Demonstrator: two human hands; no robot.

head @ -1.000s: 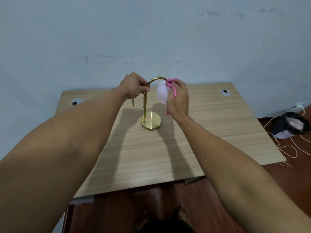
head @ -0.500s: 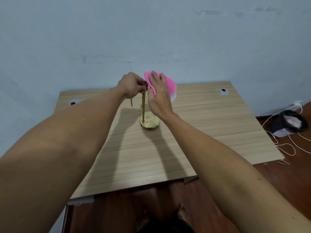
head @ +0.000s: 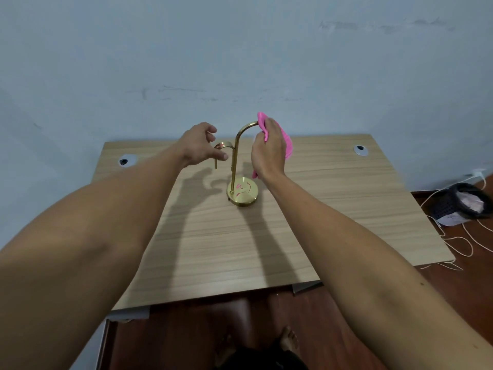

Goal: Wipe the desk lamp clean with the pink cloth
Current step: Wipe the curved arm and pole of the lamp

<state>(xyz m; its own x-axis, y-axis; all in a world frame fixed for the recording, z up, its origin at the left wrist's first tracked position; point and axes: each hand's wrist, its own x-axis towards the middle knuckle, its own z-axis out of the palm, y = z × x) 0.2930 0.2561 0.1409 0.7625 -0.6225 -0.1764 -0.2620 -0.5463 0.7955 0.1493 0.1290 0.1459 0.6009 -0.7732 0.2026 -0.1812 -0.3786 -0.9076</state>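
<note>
A gold desk lamp point(head: 234, 166) stands upright on the wooden desk point(head: 333, 209), with a round base point(head: 242, 193) bearing pink marks and a curved arm at the top. My right hand point(head: 268, 153) grips the pink cloth point(head: 284, 141) and presses it over the right end of the arm, hiding the lamp shade. My left hand point(head: 202, 145) hovers just left of the stem with fingers spread, apart from the lamp. A small gold hook point(head: 222, 149) branches off the stem below that hand.
The desk has a cable hole at the back left point(head: 124, 161) and back right point(head: 360, 148). A dark basket point(head: 461, 201) and white cords point(head: 453, 241) lie on the red-brown floor to the right. A pale wall stands right behind the desk.
My left hand has let go of the lamp stem and opened. My right hand with the cloth has slid from the top of the arch to the right end of the arm.
</note>
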